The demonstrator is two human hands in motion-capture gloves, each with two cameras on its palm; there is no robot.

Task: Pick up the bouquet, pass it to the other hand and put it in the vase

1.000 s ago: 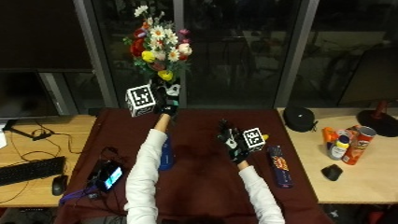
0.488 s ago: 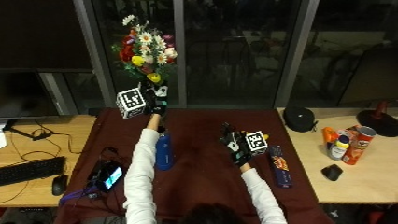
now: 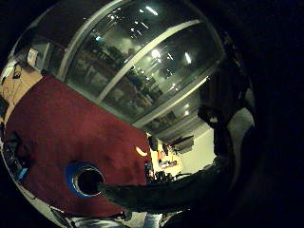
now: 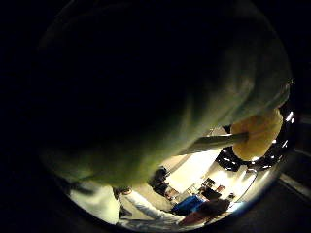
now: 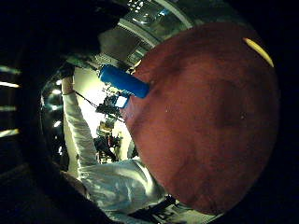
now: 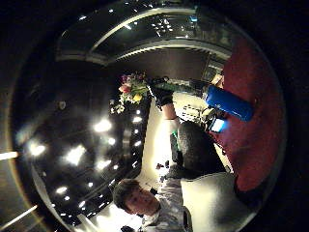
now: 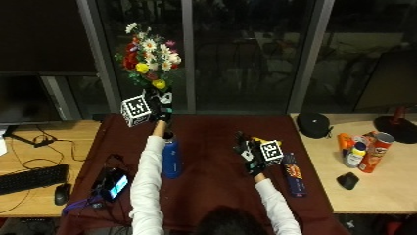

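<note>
My left hand [image 7: 158, 108] is up high, fingers wrapped round the stems of the bouquet [image 7: 147, 55], and the flowers stand upright above my fist against the dark window: white daisies, red blooms, a yellow one low down, near my glove. Straight below that hand the blue vase [image 7: 172, 157] stands on the dark red tablecloth [image 7: 215, 137], just beside my left sleeve, mouth up. In my left little-finger palm view, I'm looking right down into the vase's [image 3: 84, 179] dark mouth with the stems [image 3: 161, 192] slanting across toward it, their ends over the rim as seen from there; whether they touch it I cannot tell. My right hand [image 7: 255, 152] floats over the middle of the cloth, well apart from the bouquet, fingers spread and relaxed, holding nothing. Its thumb-side view catches the bouquet [image 6: 131, 90] in my left glove and the vase [image 6: 229, 102] beside it. Off to my right on the cloth lies a dark snack packet [image 7: 293, 176]. Further right on the wooden table [image 7: 365, 196]: a red crisp tube [image 7: 376, 152], a small bottle [image 7: 354, 154], a black mouse [image 7: 348, 180]. To my left, a keyboard [image 7: 31, 178].
</note>
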